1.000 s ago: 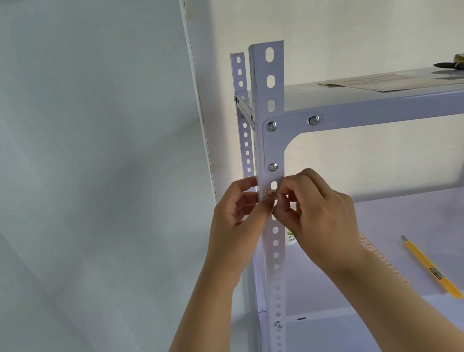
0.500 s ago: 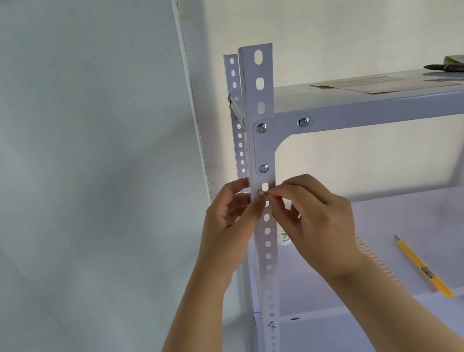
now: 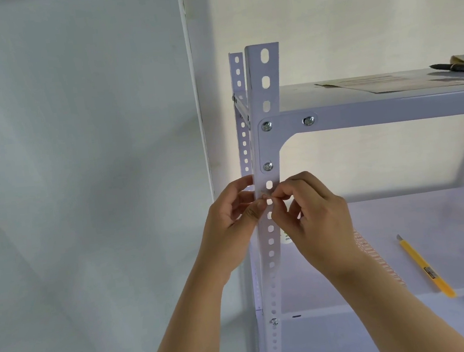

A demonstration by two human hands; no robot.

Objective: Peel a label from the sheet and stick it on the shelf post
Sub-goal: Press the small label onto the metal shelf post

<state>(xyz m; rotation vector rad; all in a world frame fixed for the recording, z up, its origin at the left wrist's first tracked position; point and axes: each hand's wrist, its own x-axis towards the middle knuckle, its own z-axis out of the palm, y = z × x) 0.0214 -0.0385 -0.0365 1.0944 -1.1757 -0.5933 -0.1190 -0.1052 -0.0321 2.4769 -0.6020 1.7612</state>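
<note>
A white perforated shelf post (image 3: 268,143) stands upright in front of me. Both hands meet on its front face just below the third screw. My left hand (image 3: 230,227) wraps the post's left edge, thumb on the face. My right hand (image 3: 312,216) pinches a tiny label (image 3: 266,197) against the post with thumb and forefinger; the label is mostly hidden by fingertips. A label sheet (image 3: 377,258) with reddish print lies on the lower shelf, partly behind my right forearm.
A yellow utility knife (image 3: 425,267) lies on the lower shelf (image 3: 444,216) at the right. The top shelf (image 3: 361,107) carries a flat paper (image 3: 387,83) and a dark pen (image 3: 457,67). A wall corner (image 3: 195,93) runs left of the post.
The view has shifted a little, so the post sits slightly further left in frame. Both hands stay on the same spot of the post, fingertips pressed together.
</note>
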